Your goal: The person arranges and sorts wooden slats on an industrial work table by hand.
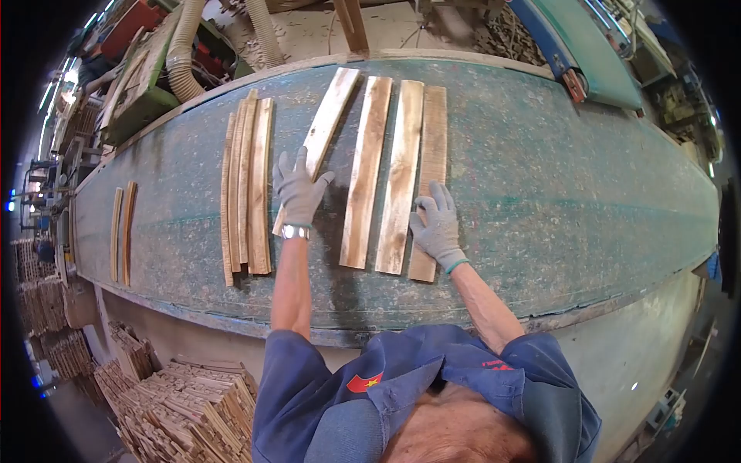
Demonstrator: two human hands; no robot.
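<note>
On the long green dusty workbench (556, 193) four flat pale-and-brown wooden boards lie side by side before me, so the laying-out looks well along; a bundle of thin wooden strips (247, 185) at the left waits untouched. My gloved left hand (299, 189) rests open on the slanted leftmost board (328, 112), which seems not yet squared. My gloved right hand (437, 225) presses flat on the rightmost board (434, 135), gripping nothing.
</note>
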